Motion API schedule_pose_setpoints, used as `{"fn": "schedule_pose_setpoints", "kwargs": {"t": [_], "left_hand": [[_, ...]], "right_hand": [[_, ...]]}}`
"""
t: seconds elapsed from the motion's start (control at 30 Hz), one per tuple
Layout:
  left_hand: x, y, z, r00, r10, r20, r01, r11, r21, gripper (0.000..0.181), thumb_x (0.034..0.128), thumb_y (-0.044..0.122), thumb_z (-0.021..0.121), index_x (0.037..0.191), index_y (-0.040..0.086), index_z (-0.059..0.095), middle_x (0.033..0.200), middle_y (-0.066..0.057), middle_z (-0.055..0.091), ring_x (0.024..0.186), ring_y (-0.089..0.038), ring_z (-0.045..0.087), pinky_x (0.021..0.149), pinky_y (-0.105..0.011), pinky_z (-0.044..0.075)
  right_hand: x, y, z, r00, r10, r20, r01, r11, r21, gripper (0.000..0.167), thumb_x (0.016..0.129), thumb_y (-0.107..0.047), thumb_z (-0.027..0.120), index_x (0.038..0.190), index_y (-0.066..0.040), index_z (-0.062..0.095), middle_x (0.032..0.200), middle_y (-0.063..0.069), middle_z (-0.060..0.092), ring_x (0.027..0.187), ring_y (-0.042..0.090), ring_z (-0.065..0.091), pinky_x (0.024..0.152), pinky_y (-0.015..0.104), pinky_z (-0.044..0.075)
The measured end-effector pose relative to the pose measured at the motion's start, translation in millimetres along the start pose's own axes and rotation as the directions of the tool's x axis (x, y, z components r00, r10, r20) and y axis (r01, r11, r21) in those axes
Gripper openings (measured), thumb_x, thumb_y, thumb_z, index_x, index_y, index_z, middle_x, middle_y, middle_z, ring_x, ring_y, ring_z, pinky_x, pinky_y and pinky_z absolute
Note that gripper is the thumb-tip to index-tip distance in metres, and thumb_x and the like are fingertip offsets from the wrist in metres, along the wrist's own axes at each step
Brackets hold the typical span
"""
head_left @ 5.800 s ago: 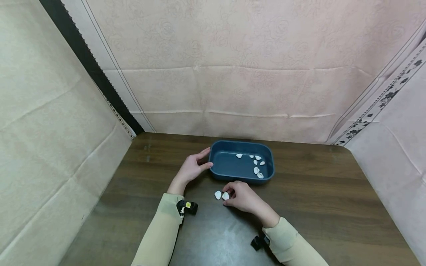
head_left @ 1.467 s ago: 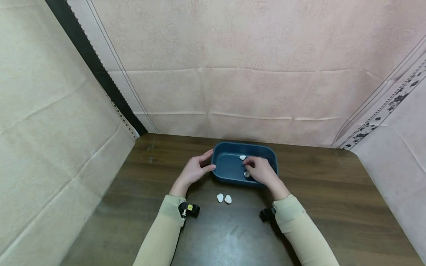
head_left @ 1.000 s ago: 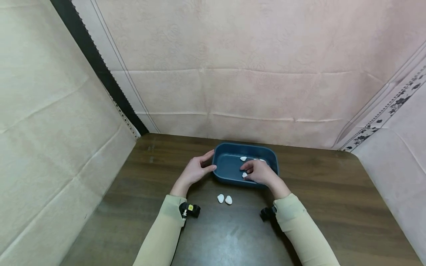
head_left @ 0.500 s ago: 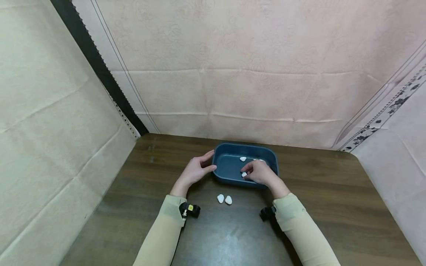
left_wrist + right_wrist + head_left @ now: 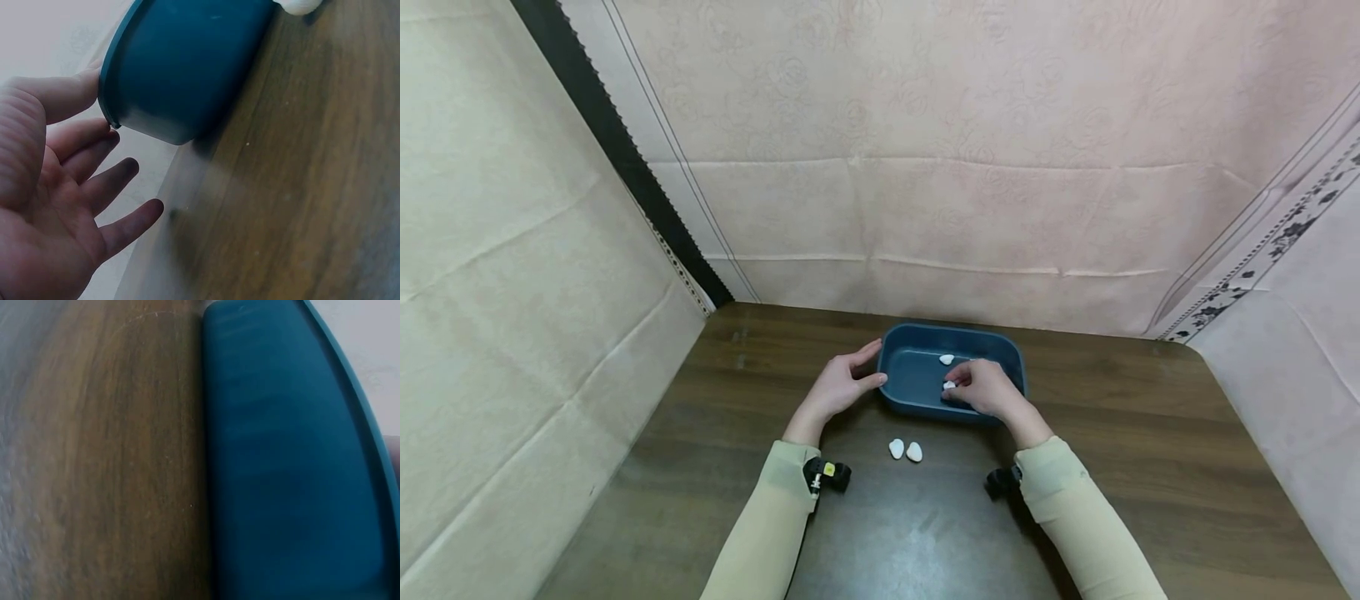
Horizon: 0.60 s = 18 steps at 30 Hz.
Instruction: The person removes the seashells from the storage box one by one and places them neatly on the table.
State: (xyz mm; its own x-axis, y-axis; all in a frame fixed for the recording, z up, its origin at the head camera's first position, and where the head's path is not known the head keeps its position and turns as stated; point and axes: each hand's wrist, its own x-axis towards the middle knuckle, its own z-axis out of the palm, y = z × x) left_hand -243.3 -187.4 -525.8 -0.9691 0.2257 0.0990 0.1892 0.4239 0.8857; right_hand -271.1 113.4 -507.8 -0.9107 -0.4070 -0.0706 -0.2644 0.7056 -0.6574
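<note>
In the head view a dark blue rectangular tray (image 5: 914,406) stands on the table. My left hand (image 5: 837,385) rests at its left end. In the left wrist view the thumb and index fingertip touch the tray's rim (image 5: 107,94), while the other fingers stretch out loosely. My right hand (image 5: 988,390) reaches into the tray over its near wall and pinches a small white shell (image 5: 950,385) between thumb and fingers. Another white shell (image 5: 947,359) lies farther back on the tray floor. My right hand hides much of the tray's right half.
Two more white pieces, a left shell (image 5: 897,448) and a right shell (image 5: 913,452), lie side by side on the brown wooden table (image 5: 760,433), in front of the tray. Pale cloth (image 5: 955,208) hangs behind the table and along both sides.
My right hand has left the shells on the table and moved into the tray, where it now grips a shell. That shell has risen slightly. The left hand stays at the tray's left end.
</note>
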Motion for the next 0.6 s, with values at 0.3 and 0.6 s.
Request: {"fn": "schedule_pose_setpoints", "kwargs": {"t": [0.3,0.6], "left_hand": [[0.7,0.3,0.2,1.000,-0.007,0.002,0.007,1.000,0.000,0.064,0.1023,0.020,0.076,0.161,0.015,0.050,0.164,0.003,0.048,0.155,-0.024,0.039,0.126,-0.053,0.030],[1.7,0.0,-0.4,1.000,-0.009,0.002,0.009,1.000,0.016,0.064,0.1027,0.021,0.076,0.161,0.017,0.050,0.164,0.003,0.048,0.155,-0.023,0.038,0.126,-0.052,0.030]], "right_hand": [[-7.7,-2.0,-3.5,0.977,-0.070,-0.204,0.087,0.993,0.076,0.035,0.098,-0.031,0.082,0.125,-0.009,0.077,0.105,0.003,0.076,0.093,0.023,0.068,0.085,0.040,0.062],[-37.5,-14.8,-8.7,0.941,-0.128,-0.314,0.192,0.965,0.180,0.032,0.099,-0.031,0.081,0.125,-0.012,0.079,0.108,-0.002,0.077,0.094,0.019,0.069,0.083,0.033,0.061]]}}
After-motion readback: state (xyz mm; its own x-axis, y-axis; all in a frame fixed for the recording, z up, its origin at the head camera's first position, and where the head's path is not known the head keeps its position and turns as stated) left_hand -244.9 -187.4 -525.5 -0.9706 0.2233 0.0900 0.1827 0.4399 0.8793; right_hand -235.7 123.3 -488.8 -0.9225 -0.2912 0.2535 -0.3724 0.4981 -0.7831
